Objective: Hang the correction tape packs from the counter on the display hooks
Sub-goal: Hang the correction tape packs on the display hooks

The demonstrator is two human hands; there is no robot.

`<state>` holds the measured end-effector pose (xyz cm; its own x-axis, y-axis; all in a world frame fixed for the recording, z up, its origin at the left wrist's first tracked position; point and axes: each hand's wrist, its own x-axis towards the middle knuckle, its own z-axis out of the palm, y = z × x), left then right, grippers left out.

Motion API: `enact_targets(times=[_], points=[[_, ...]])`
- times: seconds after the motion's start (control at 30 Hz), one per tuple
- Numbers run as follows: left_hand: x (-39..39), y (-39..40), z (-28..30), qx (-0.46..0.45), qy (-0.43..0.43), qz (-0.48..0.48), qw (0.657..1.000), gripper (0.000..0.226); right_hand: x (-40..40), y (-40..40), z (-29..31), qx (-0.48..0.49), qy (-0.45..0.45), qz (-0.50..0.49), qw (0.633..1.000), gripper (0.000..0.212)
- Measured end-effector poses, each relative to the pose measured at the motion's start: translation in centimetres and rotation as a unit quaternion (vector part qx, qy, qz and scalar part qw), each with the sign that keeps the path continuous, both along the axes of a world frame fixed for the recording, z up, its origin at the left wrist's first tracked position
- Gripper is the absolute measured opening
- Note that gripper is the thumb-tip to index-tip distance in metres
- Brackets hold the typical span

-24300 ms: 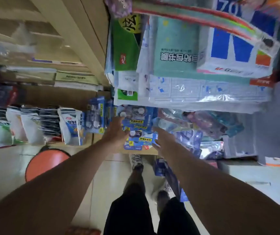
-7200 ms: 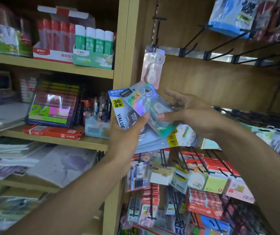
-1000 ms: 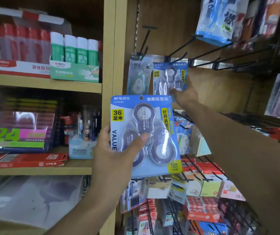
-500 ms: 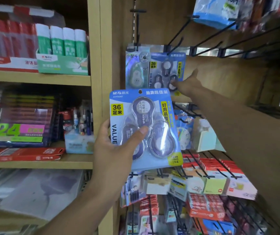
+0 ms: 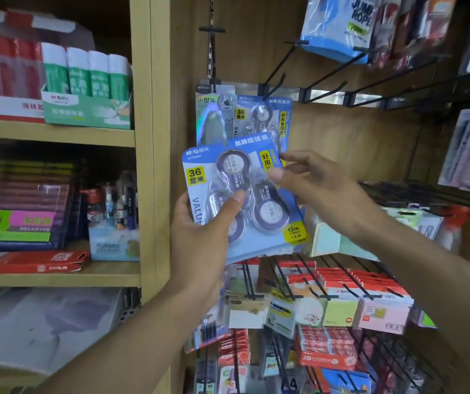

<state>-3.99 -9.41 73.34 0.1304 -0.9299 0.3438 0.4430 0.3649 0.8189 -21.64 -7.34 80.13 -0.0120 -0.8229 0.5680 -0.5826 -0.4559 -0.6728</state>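
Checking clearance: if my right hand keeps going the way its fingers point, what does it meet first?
Probably the blue pack held by the left hand: the right hand already reaches its right edge.

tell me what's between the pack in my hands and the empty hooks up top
In the head view, two hung packs lie between: a blue three-roll pack and a holographic single pack, above the held pack and just below the left hooks.

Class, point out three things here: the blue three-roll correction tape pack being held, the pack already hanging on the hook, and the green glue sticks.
Held blue pack [image 5: 199,172], head view, yellow label.
Hanging pack [image 5: 283,120], head view, right edge.
Green glue sticks [image 5: 86,78], head view, stick body.
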Motion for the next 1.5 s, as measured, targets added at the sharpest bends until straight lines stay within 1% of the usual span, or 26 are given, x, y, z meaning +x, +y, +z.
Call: enact_targets(times=[0.1,0.17,0.23,0.33,0.47,0.53,0.6,0.67,0.73,0.8,0.97,1.13,1.27,1.3,1.47,1.5], points=[[-0.1,-0.1,0.6,-0.002,0.01,-0.003,1.0,0.043,0.8,1.3,-1.4,-0.002,0.039,0.022,0.999,0.072],[-0.2,-0.2,0.7,-0.005,0.012,-0.014,1.0,0.04,1.1,1.2,-2.0,-0.009,0.042,0.028,0.999,0.078],[-0.1,-0.2,0.8,-0.018,0.007,-0.017,1.0,0.039,1.0,0.5,-2.2,-0.01,-0.006,0.026,1.0,0.079],[0.1,-0.2,0.6,-0.036,-0.002,-0.02,0.999,0.039,0.8,-0.4,-2.3,0.011,-0.082,0.033,0.996,0.065],[0.8,-0.5,0.4,-0.029,-0.001,-0.022,0.999,0.035,0.8,-1.2,-2.4,0.022,-0.163,0.023,0.986,0.063],[1.1,-0.5,0.3,-0.031,-0.008,-0.025,0.999,0.038,0.8,-1.5,-2.0,0.023,-0.201,0.017,0.979,0.057],[1.3,-0.6,0.1,-0.036,-0.019,-0.024,0.999,0.048,0.6,-1.7,-1.4,0.039,-0.193,-0.009,0.98,0.051],[1.6,-0.7,-0.2,-0.04,-0.03,-0.031,0.998,0.056,0.2,-2.0,-0.8,0.067,-0.174,-0.023,0.982,0.049],[1.8,-0.9,-0.5,-0.044,-0.044,-0.04,0.997,0.058,-0.2,-2.2,-0.4,0.088,-0.166,-0.023,0.982,0.049],[2.0,-1.0,-0.6,-0.05,-0.049,-0.044,0.997,0.055,-0.3,-2.2,-0.3,0.094,-0.161,-0.017,0.982,0.053],[2.4,-0.7,-0.6,-0.059,-0.052,-0.048,0.996,0.047,0.0,-2.4,-0.7,0.066,-0.149,0.009,0.987,0.066],[2.7,-0.5,-0.6,-0.072,-0.057,-0.043,0.995,0.047,0.1,-2.7,-0.8,0.027,-0.165,0.046,0.985,0.072],[2.8,-0.5,-0.8,-0.074,-0.058,-0.035,0.995,0.049,0.3,-2.7,-1.3,0.003,-0.16,0.063,0.985,0.087],[2.8,-0.5,-0.9,-0.075,-0.063,-0.033,0.995,0.049,0.4,-2.6,-1.3,-0.01,-0.159,0.063,0.985,0.088],[2.8,-0.5,-1.1,-0.076,-0.07,-0.025,0.994,0.047,0.8,-2.5,-1.1,-0.115,-0.151,0.057,0.98,0.069],[2.8,-0.6,-1.1,-0.075,-0.071,-0.024,0.994,0.046,0.9,-2.5,-1.0,-0.138,-0.162,0.056,0.976,0.066]])
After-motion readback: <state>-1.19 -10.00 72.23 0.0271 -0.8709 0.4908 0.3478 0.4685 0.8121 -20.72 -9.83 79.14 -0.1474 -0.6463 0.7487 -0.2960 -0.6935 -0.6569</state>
